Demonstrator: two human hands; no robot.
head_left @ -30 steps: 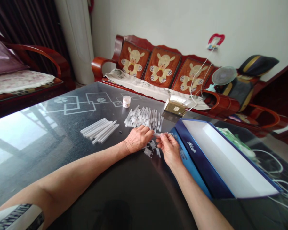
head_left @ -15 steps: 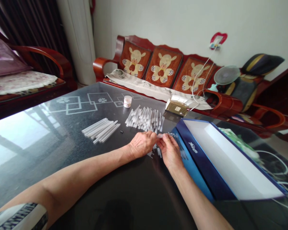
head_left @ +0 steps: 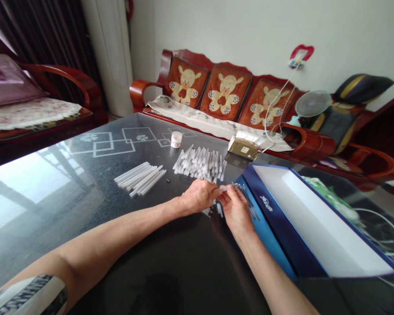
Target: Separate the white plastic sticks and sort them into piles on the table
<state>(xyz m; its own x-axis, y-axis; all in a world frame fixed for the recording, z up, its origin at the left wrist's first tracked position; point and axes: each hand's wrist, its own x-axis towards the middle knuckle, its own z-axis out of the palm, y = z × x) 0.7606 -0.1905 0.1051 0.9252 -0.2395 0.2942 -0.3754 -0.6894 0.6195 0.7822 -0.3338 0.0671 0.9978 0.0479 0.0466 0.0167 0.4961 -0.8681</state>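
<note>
Pinching a short translucent tube between both hands

The translucent tube (head_left: 223,188) is held just above the tabletop (head_left: 187,258), on the near side of a heap of frosted tubes. The right hand (head_left: 238,209) has a narrow grip, thumb and forefinger closed on one end. The left hand (head_left: 198,195) is curled tight about the other end, its knuckles hiding most of its fingertips. Whether anything sits inside the tube is too small to tell.

Good handling here would seem to call for a light, level pinch: the piece looks thin-walled, so a hard squeeze could flatten it or make it slip. Holding both ends in one straight line should stop it bending, and easing the left knuckles back would leave the work in clearer sight.

Loose clear pieces (head_left: 219,210) lie right under the hands, where a dropped part might get mixed in. Beyond the hands is the heap of frosted tubes (head_left: 200,162); to the left lie long white sticks (head_left: 140,178) and a tiny black piece (head_left: 168,180). Slim dark rods (head_left: 253,209) lie near the right hand, beside the open blue box (head_left: 318,214), so that wrist is best moved carefully.
</note>
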